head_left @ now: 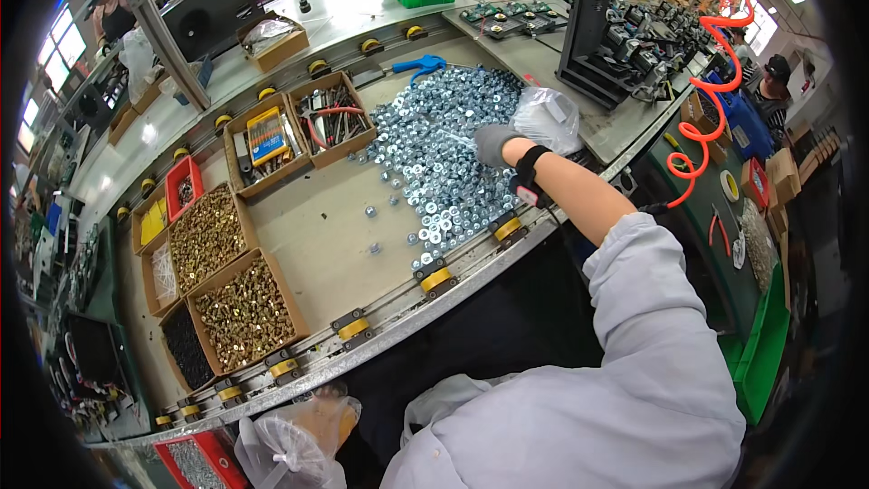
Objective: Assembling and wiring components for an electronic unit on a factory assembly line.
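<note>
My right hand point(496, 145), in a grey glove with a black strap at the wrist, reaches over a large spread pile of silvery metal nuts point(444, 181). Its fingers look curled, and a pale, clear-looking piece shows at their tips; I cannot make out what it is. Just right of the hand, a clear plastic bag point(548, 118) rests against the pile. Near the bench's front edge, a skin-toned shape with a dark end, perhaps my left hand point(328, 403), shows partly behind a crumpled clear plastic bag point(281, 453). Its fingers cannot be made out.
Cardboard boxes of brass-coloured fasteners point(249, 312) stand at left, beside a tool box point(330, 118) and a red tray point(184, 188). A blue air gun point(421, 65) lies behind the pile. Yellow rollers point(437, 279) line the front rail. A red coiled hose point(701, 131) hangs at right.
</note>
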`<state>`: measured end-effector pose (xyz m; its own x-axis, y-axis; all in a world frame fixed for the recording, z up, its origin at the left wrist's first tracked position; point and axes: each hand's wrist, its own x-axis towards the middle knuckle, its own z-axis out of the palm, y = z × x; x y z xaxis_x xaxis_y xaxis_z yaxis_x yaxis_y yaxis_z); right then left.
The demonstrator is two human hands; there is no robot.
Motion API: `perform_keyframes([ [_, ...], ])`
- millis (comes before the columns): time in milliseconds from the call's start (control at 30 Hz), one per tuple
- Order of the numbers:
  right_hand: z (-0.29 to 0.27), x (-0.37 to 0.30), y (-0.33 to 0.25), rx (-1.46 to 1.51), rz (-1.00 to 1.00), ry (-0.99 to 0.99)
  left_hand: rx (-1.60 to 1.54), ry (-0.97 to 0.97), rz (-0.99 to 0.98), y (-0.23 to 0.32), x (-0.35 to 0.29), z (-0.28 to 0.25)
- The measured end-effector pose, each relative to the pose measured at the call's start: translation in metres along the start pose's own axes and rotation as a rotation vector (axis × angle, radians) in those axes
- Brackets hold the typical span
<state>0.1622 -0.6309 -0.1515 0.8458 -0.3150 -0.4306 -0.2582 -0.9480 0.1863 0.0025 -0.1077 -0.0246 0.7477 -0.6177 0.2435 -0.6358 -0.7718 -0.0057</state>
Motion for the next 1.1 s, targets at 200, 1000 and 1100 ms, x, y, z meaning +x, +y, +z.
perform_keyframes([
  [200,-0.008,-0.005,0.029,0.341,0.027,0.141,-0.125,0.033,-0.092,-0.002,-0.003,0.0],
  [1000,-0.004,-0.051,-0.024,-0.118,-0.227,-0.049,-0.281,-0.032,-0.163,0.008,0.005,0.0],
  [1100,0.001,-0.048,-0.023,-0.055,-0.284,0.013,-0.129,0.089,0.05,0.007,0.007,-0.001],
])
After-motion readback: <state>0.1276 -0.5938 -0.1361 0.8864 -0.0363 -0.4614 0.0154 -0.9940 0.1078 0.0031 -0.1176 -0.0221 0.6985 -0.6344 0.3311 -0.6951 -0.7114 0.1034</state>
